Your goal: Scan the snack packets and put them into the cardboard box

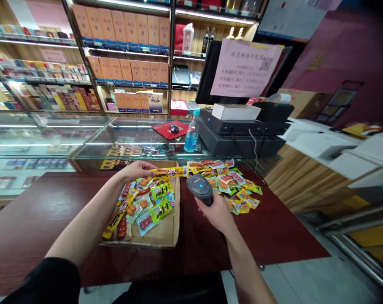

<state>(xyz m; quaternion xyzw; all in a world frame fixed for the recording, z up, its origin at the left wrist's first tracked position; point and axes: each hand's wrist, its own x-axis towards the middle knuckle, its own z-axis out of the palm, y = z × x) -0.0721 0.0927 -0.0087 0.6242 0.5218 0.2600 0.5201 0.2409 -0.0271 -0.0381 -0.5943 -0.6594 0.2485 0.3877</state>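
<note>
My left hand (137, 169) pinches one end of a long yellow snack packet (171, 172), held level above the far side of a shallow cardboard box (176, 219). Inside the box lie several small sealed packets, among them a green packet (161, 210) and clear ones with sausage-like pieces. Wrapped round the handle of a dark grey barcode scanner (199, 188) is my right hand (217, 211). The scanner's head, with a blue light on top, is just right of the yellow packet's free end. Behind it spreads a loose pile of snack packets (225, 179).
A dark red table (273, 228) carries the box and pile. Beyond it stand a glass counter (131, 126), a blue-capped bottle (191, 133), a mouse (174, 128) on a red mat and a monitor (207, 71) with a pink paper sign. Boxed goods (125, 27) fill the back shelves.
</note>
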